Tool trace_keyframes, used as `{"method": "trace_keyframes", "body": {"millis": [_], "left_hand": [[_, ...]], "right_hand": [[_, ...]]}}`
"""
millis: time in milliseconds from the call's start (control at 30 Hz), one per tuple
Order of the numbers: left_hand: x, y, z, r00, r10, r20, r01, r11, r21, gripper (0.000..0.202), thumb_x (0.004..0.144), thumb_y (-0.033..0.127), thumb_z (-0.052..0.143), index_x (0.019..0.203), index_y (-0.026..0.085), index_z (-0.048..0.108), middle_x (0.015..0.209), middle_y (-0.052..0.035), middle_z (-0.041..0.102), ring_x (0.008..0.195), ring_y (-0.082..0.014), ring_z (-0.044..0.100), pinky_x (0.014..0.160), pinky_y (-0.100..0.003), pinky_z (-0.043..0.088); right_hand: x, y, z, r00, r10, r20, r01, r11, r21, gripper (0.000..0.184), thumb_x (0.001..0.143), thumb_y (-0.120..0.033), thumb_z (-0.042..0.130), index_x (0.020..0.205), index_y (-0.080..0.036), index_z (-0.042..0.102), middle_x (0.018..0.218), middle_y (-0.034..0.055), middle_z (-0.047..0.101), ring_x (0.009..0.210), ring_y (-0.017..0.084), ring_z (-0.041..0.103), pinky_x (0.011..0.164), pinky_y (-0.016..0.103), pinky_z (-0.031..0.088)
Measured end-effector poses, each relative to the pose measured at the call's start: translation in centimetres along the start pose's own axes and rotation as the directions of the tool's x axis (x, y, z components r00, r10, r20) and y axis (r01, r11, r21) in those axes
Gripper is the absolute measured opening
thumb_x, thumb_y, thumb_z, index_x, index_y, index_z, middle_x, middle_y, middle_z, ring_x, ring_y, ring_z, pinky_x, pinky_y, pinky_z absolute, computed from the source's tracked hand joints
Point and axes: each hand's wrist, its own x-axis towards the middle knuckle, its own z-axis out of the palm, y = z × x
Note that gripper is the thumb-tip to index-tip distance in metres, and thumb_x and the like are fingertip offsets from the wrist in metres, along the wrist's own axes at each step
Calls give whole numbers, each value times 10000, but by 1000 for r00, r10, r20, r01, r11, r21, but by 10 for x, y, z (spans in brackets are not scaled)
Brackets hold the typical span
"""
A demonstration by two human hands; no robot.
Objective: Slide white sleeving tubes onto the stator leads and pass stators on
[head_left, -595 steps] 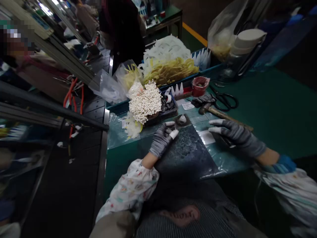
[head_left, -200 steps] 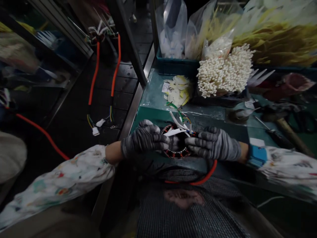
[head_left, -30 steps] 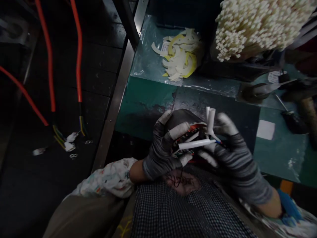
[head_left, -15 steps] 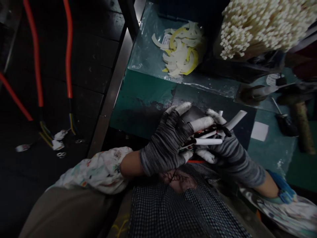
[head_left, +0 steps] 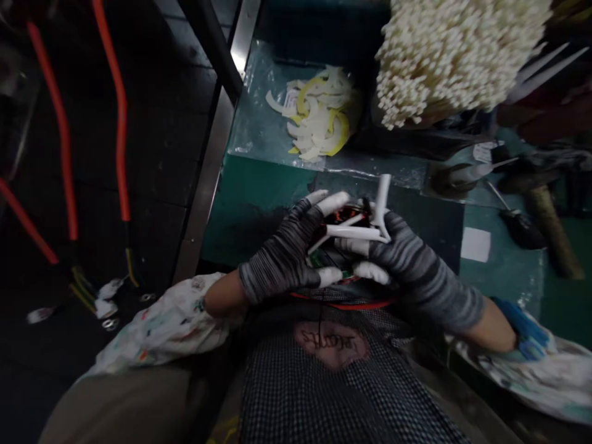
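Observation:
Both my hands wear grey striped knit gloves with white-wrapped fingertips. Between them, close to my apron, is what looks like a motor stator (head_left: pixel 345 216) with copper-coloured windings and a bit of green at its near side. My left hand (head_left: pixel 289 250) curls around its left side, fingers on the far edge and thumb near me. My right hand (head_left: pixel 393 259) grips the right side. A white sleeve (head_left: pixel 354 232) lies across the windings, and another white sleeve (head_left: pixel 382 197) sticks up by my right fingers. The stator's underside is hidden.
Curved white and yellow strips (head_left: pixel 319 117) lie on plastic sheeting behind my hands. A thick bundle of white tubes (head_left: pixel 453 55) stands at the back. To the right are a glue bottle (head_left: pixel 472 174), a screwdriver (head_left: pixel 522 228) and a hammer (head_left: pixel 552 228). Orange cables (head_left: pixel 121 123) hang at left.
My hands have turned the stator, so more of its windings show. The white sleeves have swung to new angles, one now upright. The camera view has shifted a little.

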Motion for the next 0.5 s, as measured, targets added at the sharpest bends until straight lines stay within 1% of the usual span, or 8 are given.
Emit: {"method": "trace_keyframes", "body": {"millis": [100,133,200,233,267,333,400,500], "left_hand": [[3,-19,-20,999,9,53,-13,997,75,964,960,442,801,1719,278,229,1693,-159,461,1562,-360,488,1269,-590,497],[3,-20,-23,1000,20,8,-21,985,172,1011,929,484,832,1716,269,235,1664,-173,491,1528,-370,526,1233,-587,535],[-1,-14,-24,977,92,-190,-1,900,435,1078,843,561,897,1680,208,316,1574,-216,560,1436,-408,587,1139,-608,592],[-3,-8,-21,964,150,-218,-8,840,543,948,868,525,882,1624,196,416,1501,-210,621,1355,-395,634,1083,-594,616],[-6,0,-16,959,206,-196,-34,768,640,670,933,405,830,1514,228,548,1377,-155,709,1204,-341,702,977,-535,653],[-10,17,-6,960,277,-48,-147,640,754,296,995,184,674,1285,243,697,1177,-82,793,1045,-282,739,850,-455,651],[-11,33,3,958,285,41,-207,582,786,192,991,154,613,1116,208,749,1069,-88,813,998,-289,749,833,-464,640],[-14,46,13,958,279,62,-205,521,829,176,999,227,627,1034,136,773,991,-137,818,921,-315,766,766,-471,635]], "right_hand": [[22,3,1,997,-73,-1,73,995,62,366,1050,-473,648,1349,-274,718,1407,98,733,1218,269,747,1056,520,644],[26,7,4,993,-116,-10,117,992,49,330,1038,-471,667,1287,-270,747,1432,101,719,1257,270,728,1095,529,618],[29,19,13,983,-176,-59,177,984,17,297,1050,-443,648,1271,-269,741,1388,90,742,1215,238,745,1068,485,631],[29,26,19,976,-191,-104,192,981,-2,307,1071,-422,612,1317,-266,708,1328,82,767,1143,213,769,1009,440,657],[29,32,24,966,-204,-156,203,979,-24,322,1090,-407,570,1360,-262,669,1272,75,784,1079,196,784,949,404,674],[26,42,28,933,-254,-254,240,967,-85,339,1098,-434,534,1376,-261,619,1220,71,790,1052,200,790,889,384,684],[24,46,19,893,-312,-324,271,948,-165,298,1084,-465,547,1301,-280,632,1235,68,770,1108,223,773,917,403,675],[26,45,-23,824,-347,-448,233,928,-289,225,1061,-380,616,1264,-289,650,1251,73,725,1156,249,724,1011,455,622]]}}
